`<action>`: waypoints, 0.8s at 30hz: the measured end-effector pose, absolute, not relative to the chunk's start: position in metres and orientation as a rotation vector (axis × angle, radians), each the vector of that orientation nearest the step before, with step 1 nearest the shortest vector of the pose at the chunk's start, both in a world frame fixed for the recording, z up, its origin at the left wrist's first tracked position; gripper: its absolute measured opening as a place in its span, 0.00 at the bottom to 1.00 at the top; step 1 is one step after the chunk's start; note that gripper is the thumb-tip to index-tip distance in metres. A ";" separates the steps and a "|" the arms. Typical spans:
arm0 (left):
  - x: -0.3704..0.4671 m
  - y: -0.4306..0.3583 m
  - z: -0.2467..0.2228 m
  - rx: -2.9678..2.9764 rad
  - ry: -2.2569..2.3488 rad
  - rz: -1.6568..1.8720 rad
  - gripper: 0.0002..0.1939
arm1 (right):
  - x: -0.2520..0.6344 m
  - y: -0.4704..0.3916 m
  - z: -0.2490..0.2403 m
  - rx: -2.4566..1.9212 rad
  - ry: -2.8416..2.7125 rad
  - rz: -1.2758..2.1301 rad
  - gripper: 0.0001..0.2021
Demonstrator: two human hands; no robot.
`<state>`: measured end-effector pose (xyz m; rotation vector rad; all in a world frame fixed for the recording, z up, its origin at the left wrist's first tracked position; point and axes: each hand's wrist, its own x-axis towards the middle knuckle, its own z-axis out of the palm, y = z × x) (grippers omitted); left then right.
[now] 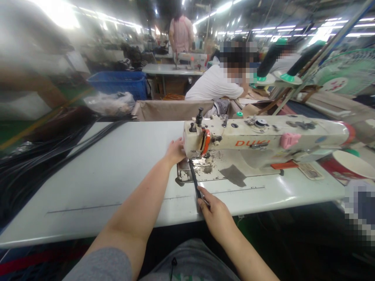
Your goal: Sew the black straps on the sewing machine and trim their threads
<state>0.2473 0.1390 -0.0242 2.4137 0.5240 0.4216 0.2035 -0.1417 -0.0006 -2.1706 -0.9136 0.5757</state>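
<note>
A narrow black strip [195,180] runs from under the presser foot of a white sewing machine [234,134] toward the table's front edge. My right hand [216,212] is closed on its near end, thumb and index finger pinching it. A thin dark edge also shows by the fingers, too small to make out. My left hand [175,152] is at the left side of the machine head, beside the needle area. Its fingertips are hidden behind the head, so whether they hold anything does not show.
Many long black strips [67,156] drape over the table's left side. A ruler line [88,208] marks the white tabletop. An orange-handled tool [284,165] lies right of the needle area. Beyond the machine are thread cones [268,60], a blue crate [118,84] and a person in white [211,84].
</note>
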 end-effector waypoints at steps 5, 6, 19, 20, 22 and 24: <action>0.246 0.136 -0.023 2.417 0.532 0.443 0.13 | 0.204 -0.139 -0.001 -2.190 -0.907 0.553 0.24; 0.246 0.136 -0.023 2.415 0.538 0.447 0.13 | 0.204 -0.139 -0.001 -2.194 -0.904 0.552 0.24; 0.245 0.136 -0.019 2.273 0.559 0.500 0.16 | 0.205 -0.132 -0.001 -2.249 -0.895 0.537 0.24; 0.245 0.136 -0.019 2.244 0.567 0.505 0.15 | 0.205 -0.132 -0.002 -2.228 -0.901 0.507 0.23; 0.244 0.137 -0.019 2.178 0.596 0.523 0.11 | 0.206 -0.132 -0.002 -2.176 -0.909 0.442 0.23; 0.243 0.138 -0.020 2.099 0.639 0.552 0.08 | 0.206 -0.134 -0.003 -2.128 -0.899 0.386 0.22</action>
